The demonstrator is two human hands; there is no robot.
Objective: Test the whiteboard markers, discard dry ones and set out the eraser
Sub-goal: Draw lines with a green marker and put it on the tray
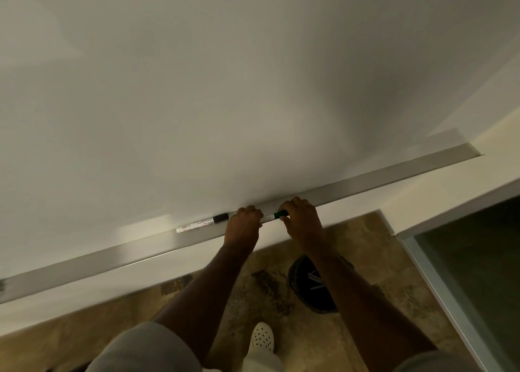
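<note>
Down by my shorts, one white perforated clog [262, 337] stands on mottled brown floor, a dark round bin [312, 285] just beyond it. Both my hands are up at the whiteboard's metal tray [394, 180]: my left hand [244, 226] curls round the barrel of a green marker [272, 217], my right hand [301, 218] pinches its green cap end. Just left of my left hand, a black-capped marker [201, 223] lies in the tray

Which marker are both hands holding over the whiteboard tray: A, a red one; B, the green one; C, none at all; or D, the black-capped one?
B: the left hand and right hand grip opposite ends of the green marker, while the black-capped marker lies untouched on the tray.
</note>
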